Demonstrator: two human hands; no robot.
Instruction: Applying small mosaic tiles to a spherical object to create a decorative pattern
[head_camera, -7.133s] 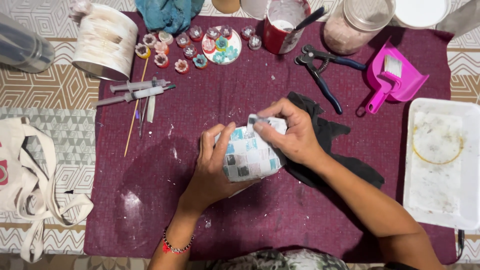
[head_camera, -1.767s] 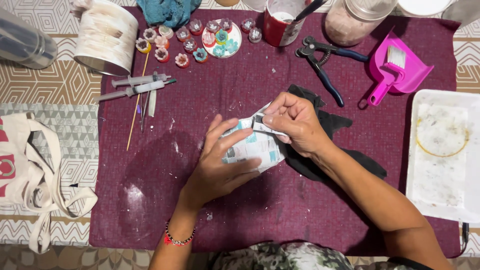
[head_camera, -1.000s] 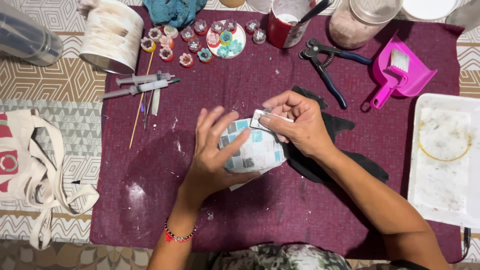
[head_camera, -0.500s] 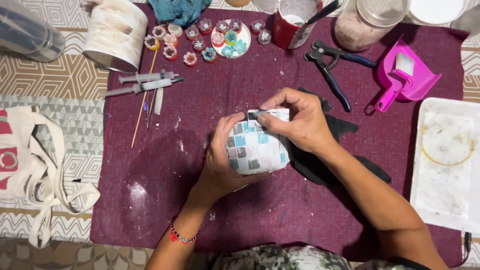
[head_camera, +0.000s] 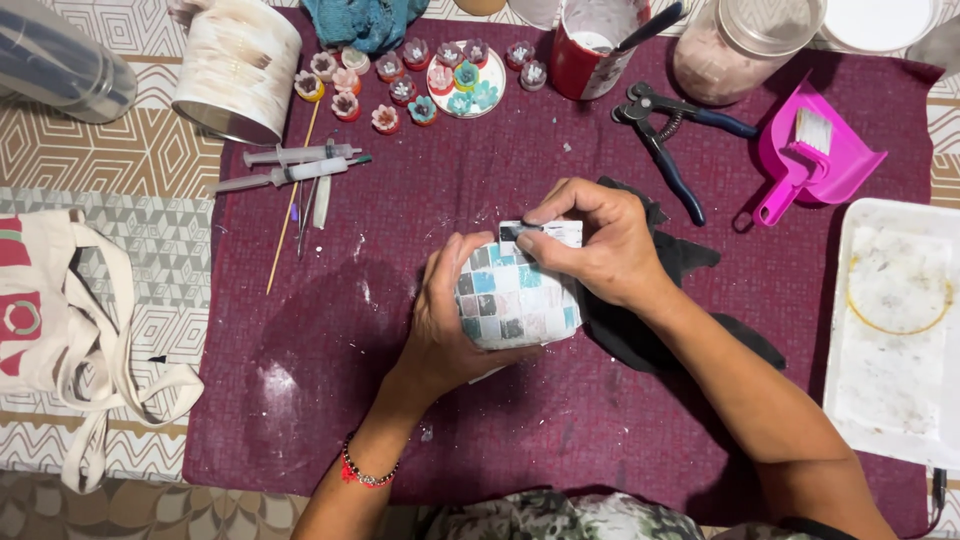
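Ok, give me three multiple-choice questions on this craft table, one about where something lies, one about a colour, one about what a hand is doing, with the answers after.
1. Where does the black-handled pair of nippers lie?
A. on the white tray
B. on the maroon cloth, left of the pink dustpan
C. inside the cream tote bag

2. What colour is the small dustpan?
A. pink
B. green
C. yellow

3. What is the left hand doing?
A. resting flat on the cloth
B. gripping a syringe
C. cupping the round mosaic-tiled object

Answers: 1 B, the nippers rest on the maroon cloth beside the dustpan. 2 A, it is bright pink. 3 C, its fingers wrap the round mosaic-tiled object while the right hand presses at its top.
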